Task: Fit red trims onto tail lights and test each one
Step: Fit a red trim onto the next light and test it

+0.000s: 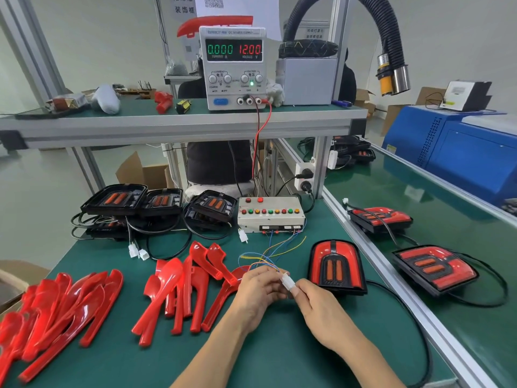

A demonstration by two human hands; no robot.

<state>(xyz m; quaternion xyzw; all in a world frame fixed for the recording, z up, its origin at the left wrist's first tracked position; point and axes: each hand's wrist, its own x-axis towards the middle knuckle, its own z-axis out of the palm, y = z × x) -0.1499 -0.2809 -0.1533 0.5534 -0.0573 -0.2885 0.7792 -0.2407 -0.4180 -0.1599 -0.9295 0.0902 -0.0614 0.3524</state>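
Note:
A tail light (335,266) with its red trim fitted lies on the green mat, just right of my hands. Its black cable loops round to the right. My left hand (258,289) and my right hand (313,301) meet over the mat and both pinch a white connector (287,282). Thin coloured wires (275,252) run from the connector to the test box (270,214) with coloured buttons. Two heaps of loose red trims (190,287) (58,309) lie to the left. Bare black tail lights (134,201) are stacked at the back left.
The power supply (233,68) on the shelf reads 0.000 A and 12.00 V. Two trimmed tail lights (380,218) (435,268) lie on the right belt beyond the aluminium rail. A blue machine (458,152) stands far right. Someone sits behind the bench.

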